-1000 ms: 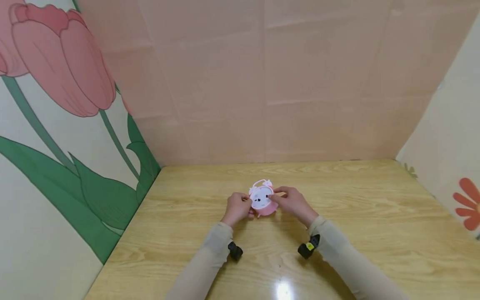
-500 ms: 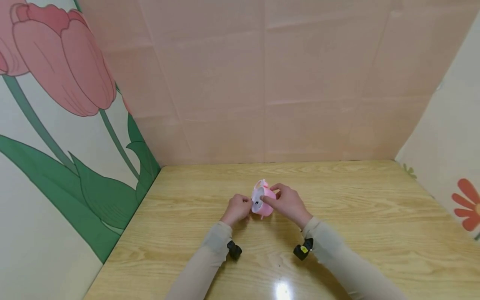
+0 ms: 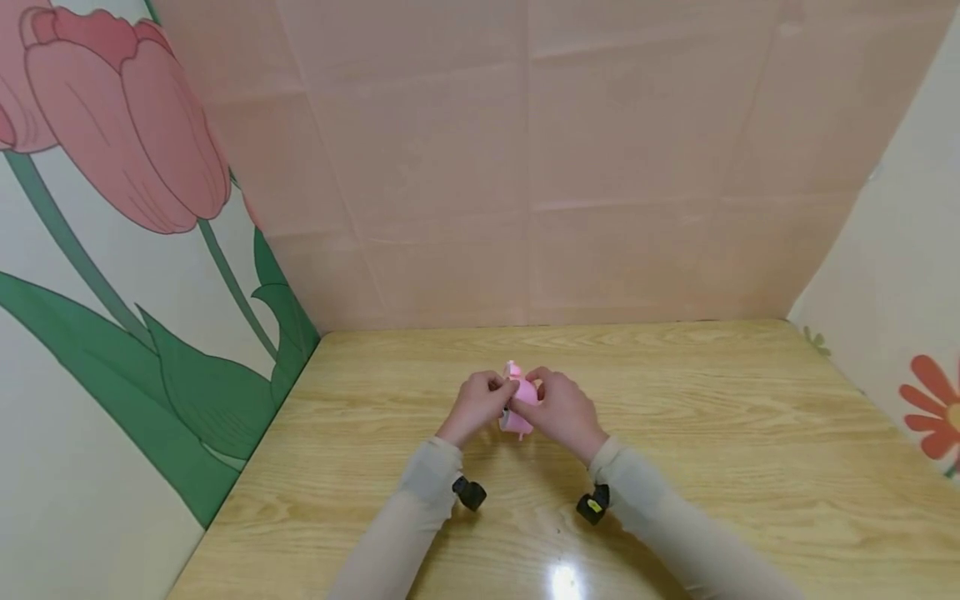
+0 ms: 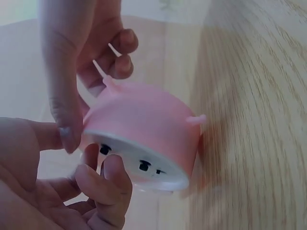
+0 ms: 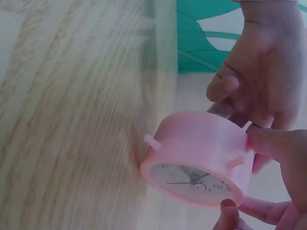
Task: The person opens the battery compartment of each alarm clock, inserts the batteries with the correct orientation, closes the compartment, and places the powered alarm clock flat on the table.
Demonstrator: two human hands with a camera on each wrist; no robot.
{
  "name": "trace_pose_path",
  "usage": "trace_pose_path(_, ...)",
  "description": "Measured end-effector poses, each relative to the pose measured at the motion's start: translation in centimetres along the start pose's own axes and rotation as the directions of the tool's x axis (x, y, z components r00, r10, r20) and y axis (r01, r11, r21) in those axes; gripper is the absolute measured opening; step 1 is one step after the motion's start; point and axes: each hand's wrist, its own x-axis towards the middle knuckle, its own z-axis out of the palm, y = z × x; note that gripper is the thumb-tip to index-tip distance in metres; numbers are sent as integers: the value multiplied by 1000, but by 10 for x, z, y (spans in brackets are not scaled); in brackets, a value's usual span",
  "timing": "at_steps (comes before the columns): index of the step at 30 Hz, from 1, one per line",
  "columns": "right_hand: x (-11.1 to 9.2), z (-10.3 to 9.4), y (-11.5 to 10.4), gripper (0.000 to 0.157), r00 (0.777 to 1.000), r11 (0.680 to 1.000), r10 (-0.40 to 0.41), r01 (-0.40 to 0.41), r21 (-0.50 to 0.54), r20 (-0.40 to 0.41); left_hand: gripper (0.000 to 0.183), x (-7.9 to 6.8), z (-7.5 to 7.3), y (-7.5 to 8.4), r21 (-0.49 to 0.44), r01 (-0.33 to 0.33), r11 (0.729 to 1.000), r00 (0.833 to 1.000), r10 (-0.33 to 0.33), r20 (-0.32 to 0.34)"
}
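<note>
A pink twin-bell alarm clock (image 3: 519, 418) is held edge-on between both hands above the wooden table. My right hand (image 3: 564, 412) grips its rim, with the thumb over the back edge in the left wrist view. My left hand (image 3: 477, 405) is at the white back, its curled fingers by the black knobs (image 4: 145, 166) and its fingertips close to the right thumb. The exact contact there is partly hidden. In the right wrist view, the clock's dial (image 5: 194, 181) with dark hands shows, as do its two short pink feet.
The wood-grain table (image 3: 675, 417) runs back to a plain pinkish wall covering (image 3: 525, 167). A tulip mural (image 3: 135, 125) is on the left wall, and a painted red flower (image 3: 930, 408) on the right. Each wrist wears a small black camera (image 3: 469, 493).
The clock has turned from showing its white back to standing nearly edge-on, shifting slightly left. My right hand has moved left with it, and the left fingers have come up to the right thumb.
</note>
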Motion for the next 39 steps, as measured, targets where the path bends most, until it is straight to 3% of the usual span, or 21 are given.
trace_pose_path(10,2,3,3,62,1000,1000,-16,16,-2,15,25,-1,0,0,-47,21,999,1000,-20,13)
trace_pose_path(21,5,6,16,80,992,996,-45,36,78,120,27,-2,-1,-5,-114,73,991,997,-69,37)
trace_pose_path(31,11,8,37,105,971,999,-15,3,52,239,25,1,1,-8,-193,101,976,995,-100,17)
trace_pose_path(39,15,11,44,106,959,998,18,-33,48,283,27,3,-1,-12,-241,122,963,992,-115,42)
